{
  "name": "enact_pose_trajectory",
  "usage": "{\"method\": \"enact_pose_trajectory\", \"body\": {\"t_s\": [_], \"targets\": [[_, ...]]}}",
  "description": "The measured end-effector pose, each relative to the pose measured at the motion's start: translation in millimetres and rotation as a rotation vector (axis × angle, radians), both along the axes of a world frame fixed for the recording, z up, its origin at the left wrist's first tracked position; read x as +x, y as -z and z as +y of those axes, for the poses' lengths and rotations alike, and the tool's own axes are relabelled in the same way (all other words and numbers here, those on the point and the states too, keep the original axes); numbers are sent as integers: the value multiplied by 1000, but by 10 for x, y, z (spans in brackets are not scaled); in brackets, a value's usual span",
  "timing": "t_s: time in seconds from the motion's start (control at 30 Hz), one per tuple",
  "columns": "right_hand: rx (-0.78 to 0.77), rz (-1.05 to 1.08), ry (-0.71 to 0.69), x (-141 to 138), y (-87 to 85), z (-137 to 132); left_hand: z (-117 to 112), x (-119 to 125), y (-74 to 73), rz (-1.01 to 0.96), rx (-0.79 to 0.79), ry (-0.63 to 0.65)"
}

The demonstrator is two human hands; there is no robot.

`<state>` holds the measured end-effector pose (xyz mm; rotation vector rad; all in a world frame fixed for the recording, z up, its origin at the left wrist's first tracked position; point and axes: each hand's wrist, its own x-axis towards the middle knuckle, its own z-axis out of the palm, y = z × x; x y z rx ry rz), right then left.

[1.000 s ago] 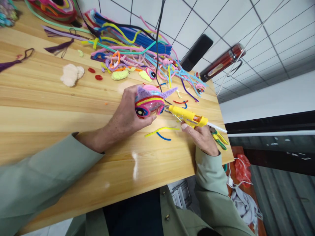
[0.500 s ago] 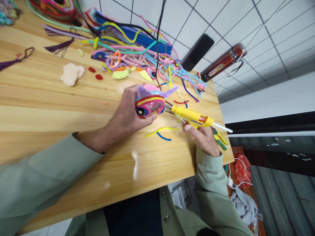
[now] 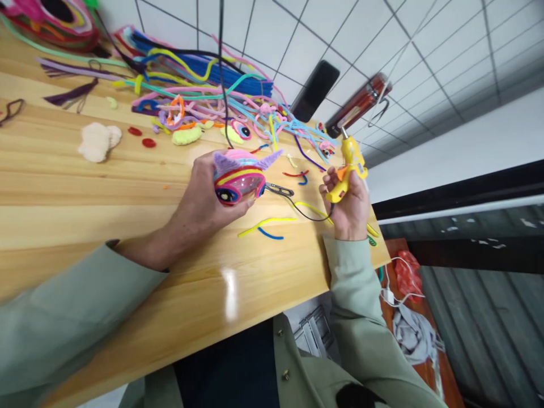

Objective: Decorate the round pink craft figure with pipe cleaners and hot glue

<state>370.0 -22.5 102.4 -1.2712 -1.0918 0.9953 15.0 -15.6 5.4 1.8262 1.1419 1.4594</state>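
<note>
My left hand [image 3: 203, 195] is closed around a small rounded craft figure [image 3: 241, 180] made of coloured pipe cleaners, with purple pointed ears, a big eye and a clear window in front. In my right hand [image 3: 352, 209] is a yellow hot glue gun [image 3: 352, 154], its metal nozzle tilted up and away from the figure; the fingers curl loosely about its handle. Dark metal snips [image 3: 280, 190] lie on the table just right of the figure. Yellow pipe cleaner [image 3: 272, 220] and blue pipe cleaner [image 3: 271, 234] pieces rest below it.
A heap of pipe cleaners [image 3: 204, 76] lies along the tiled wall. Near it are a black phone [image 3: 317, 90] and a red thermos [image 3: 361, 103]. Beige fuzzy pieces [image 3: 97, 141] and a dark tassel [image 3: 72, 94] lie at left. The glue gun's cord [image 3: 221, 68] hangs down behind the figure.
The glue gun has swung away from the figure, up and to the right, its nozzle turning from pointing left to pointing up. My left hand still holds the figure. The whole view has shifted.
</note>
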Motion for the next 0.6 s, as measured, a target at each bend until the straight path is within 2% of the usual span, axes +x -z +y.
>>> {"method": "enact_pose_trajectory", "body": {"t_s": [0.17,0.43,0.5,0.6], "targets": [[-67,217,179,339,248,314,23,3,62,-15,-11,-4],[-225,520,459,284,188,818,104,21,124,-37,54,-15],[-235,548,480,252,191,834,111,26,116,-29,67,-29],[-251,570,469,198,235,717,106,0,102,-5,69,-27]]}}
